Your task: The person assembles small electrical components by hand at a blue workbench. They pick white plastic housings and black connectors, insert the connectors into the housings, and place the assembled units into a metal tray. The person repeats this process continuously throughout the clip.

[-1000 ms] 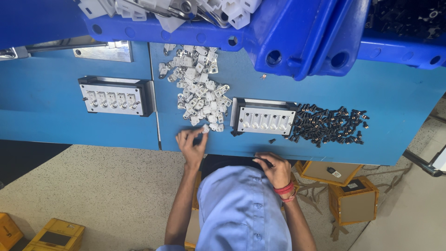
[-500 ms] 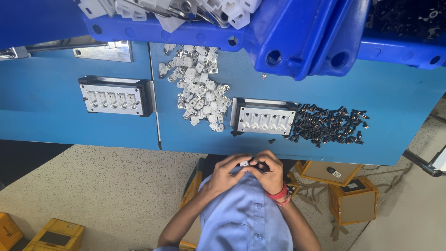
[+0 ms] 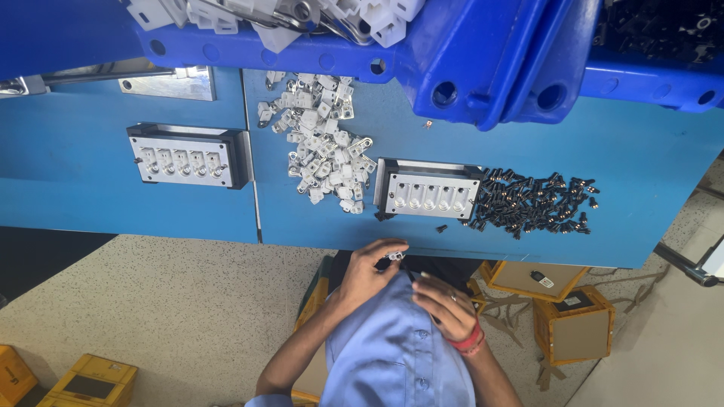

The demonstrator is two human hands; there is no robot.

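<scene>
While the left hand [image 3: 369,267] pinches a small white clip [image 3: 394,256] just off the blue table's [image 3: 648,151] near edge, the right hand [image 3: 445,305] hovers loosely open beside it, nearer the body; the clip's axis is too small to tell.

Small white plastic part [image 3: 394,256], metal bit on it, pinched in my left hand [image 3: 369,270] fingertips, at near edge of blue bench, over my lap. Tiny; orientation unclear. My right hand [image 3: 445,305] just beside, not touching.
</scene>
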